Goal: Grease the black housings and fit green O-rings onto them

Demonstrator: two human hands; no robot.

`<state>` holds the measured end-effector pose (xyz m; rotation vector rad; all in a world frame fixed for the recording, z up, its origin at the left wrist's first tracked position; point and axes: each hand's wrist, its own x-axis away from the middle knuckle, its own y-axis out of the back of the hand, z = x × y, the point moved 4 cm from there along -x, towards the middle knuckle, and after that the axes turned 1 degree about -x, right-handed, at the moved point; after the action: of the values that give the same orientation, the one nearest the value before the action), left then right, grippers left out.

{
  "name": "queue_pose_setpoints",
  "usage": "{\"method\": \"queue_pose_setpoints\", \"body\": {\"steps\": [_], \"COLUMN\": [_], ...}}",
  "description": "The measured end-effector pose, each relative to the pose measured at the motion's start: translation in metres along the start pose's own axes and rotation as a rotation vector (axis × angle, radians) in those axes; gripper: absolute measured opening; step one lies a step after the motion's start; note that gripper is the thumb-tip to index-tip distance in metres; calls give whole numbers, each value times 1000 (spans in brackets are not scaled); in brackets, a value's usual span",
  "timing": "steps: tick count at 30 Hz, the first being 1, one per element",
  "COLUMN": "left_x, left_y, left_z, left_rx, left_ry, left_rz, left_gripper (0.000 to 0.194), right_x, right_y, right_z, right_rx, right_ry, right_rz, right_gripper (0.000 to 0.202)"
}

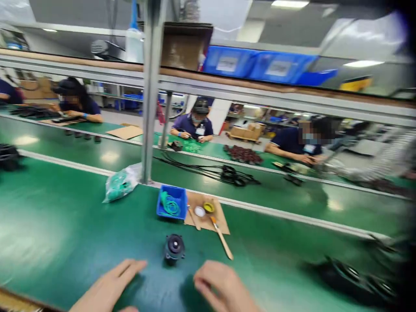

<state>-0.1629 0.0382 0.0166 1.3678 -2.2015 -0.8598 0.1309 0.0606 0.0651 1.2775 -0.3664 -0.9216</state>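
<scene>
A round black motor-like part with small lugs on its rim stands upright on the green bench between my two hands. To its left, my left hand is open, fingers stretched out over the surface and touching nothing. My right hand is to its right, blurred, with fingers loosely bent, a gap by the thumb and nothing visible in it. Beyond the part, a blue bin holds green cord rings. A brush with a wooden handle rests partly on a cardboard sheet beside the bin.
On the cardboard are a yellow-rimmed pot, a white lid-like disc and a thin stick. A plastic bag lies by the metal post. Black parts sit at right. Several people work across the line.
</scene>
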Motion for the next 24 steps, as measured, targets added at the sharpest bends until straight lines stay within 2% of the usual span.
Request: {"method": "queue_pose_setpoints", "body": {"steps": [3, 4, 6, 8, 10, 12, 14, 17, 19, 21, 23, 24], "left_x": [-63, -80, -107, -125, -136, -139, -138, -133, -133, -134, -136, -137], "left_y": [-14, -17, -19, -20, -21, -22, -26, -36, -44, -52, -57, -59], "left_z": [-32, -43, -59, -64, -61, -54, -49, -46, -47, -49, -52, -54], "left_rx": [-10, 1, 21, 23, 23, 48, 87, 131, 164, 213, 258, 273], "left_ry": [20, 3, -36, -62, -79, -93, -108, -107, -64, -8, 30, 37], "left_rz": [-92, -91, -73, -8, 63, 80, 31, -35, -69, -96, -92, -79], "left_gripper": [81, 81, 82, 84, 89, 90, 87, 83, 78, 72, 67, 65], "right_x": [2, 3, 4, 3, 3, 4, 5, 4, 0, -6, -12, -16], "right_y": [19, 21, 16, 3, -8, -12, -5, 21, 41, 56, 60, 57], "right_z": [-67, -85, -111, -124, -129, -130, -134, -142, -145, -141, -129, -121], "right_rx": [76, 92, 97, 64, 8, -68, -162, -318, -492, -802, -1132, -1253], "right_ry": [-434, -519, -601, -607, -587, -556, -535, -532, -518, -468, -400, -377], "right_rz": [-4, -14, -29, -35, -54, -99, -171, -305, -444, -670, -868, -905], "right_gripper": [17, 12, 4, 9, 19, 30, 32, 28, 34, 36, 35, 33]}}
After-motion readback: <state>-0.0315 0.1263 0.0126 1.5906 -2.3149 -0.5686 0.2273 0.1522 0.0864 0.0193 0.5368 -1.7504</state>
